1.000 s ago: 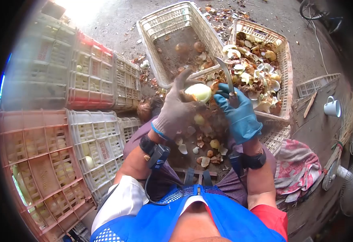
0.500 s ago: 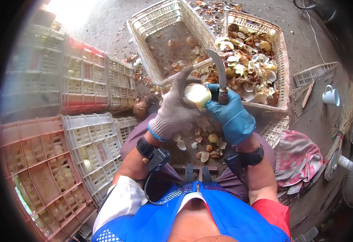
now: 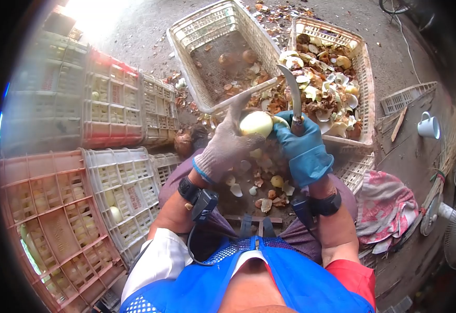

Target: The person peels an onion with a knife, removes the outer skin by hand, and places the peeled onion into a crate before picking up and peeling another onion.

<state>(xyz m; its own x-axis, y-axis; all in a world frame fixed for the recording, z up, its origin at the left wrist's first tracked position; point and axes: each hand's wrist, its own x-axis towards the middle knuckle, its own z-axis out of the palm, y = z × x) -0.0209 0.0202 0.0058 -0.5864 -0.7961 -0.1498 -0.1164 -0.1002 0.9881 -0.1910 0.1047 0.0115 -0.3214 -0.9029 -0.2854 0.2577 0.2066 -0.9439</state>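
Observation:
My left hand, in a pale knitted glove, is closed around a peeled, pale onion. My right hand wears a blue rubber glove and grips a knife with a curved blade, its tip pointing up and away from me. A strip of onion peel lies between the onion and my right fingers, which seem to pinch it. Both hands are held close together above my lap, over onion scraps on the ground.
Ahead stands a white crate with a few onions at its bottom. Beside it a second crate is heaped with peelings. Stacked crates of onions line the left. To the right are a pink-and-white cloth, a mug and a fan.
The onion has turned in my left hand, and its smooth side now shows. My right hand and the knife have shifted slightly right, with a strip of peel now visible at its fingers.

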